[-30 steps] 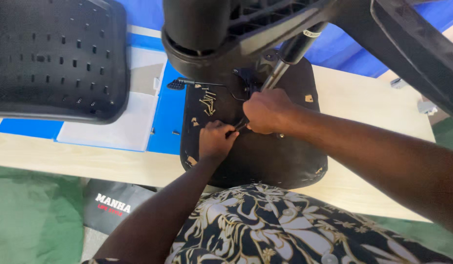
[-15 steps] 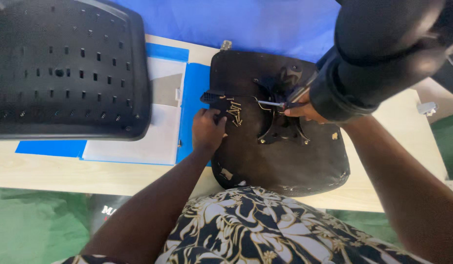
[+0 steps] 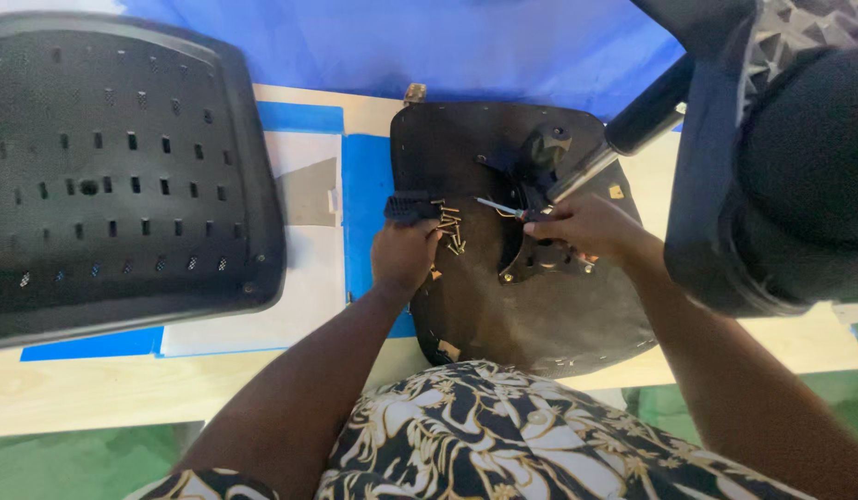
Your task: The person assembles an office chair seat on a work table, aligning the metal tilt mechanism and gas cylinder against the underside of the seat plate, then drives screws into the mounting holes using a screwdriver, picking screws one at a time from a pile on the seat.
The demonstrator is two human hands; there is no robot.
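A black chair seat lies upside down on the table in front of me. A metal mounting plate and a gas cylinder sit at its middle. My right hand is closed on a thin metal-tipped tool that points left over the plate. My left hand rests on the seat with curled fingers, touching a pile of several brass screws. A black ribbed handle lies at its fingertips. Whether that hand holds anything is hidden.
A black perforated chair back fills the left side. The bulky black chair base hangs close at the right. A blue sheet and white paper lie on the wooden table.
The view has swung, so the chair base now sits at the right. My right hand has shifted onto the mounting plate with the thin tool. My left hand has stayed by the screws.
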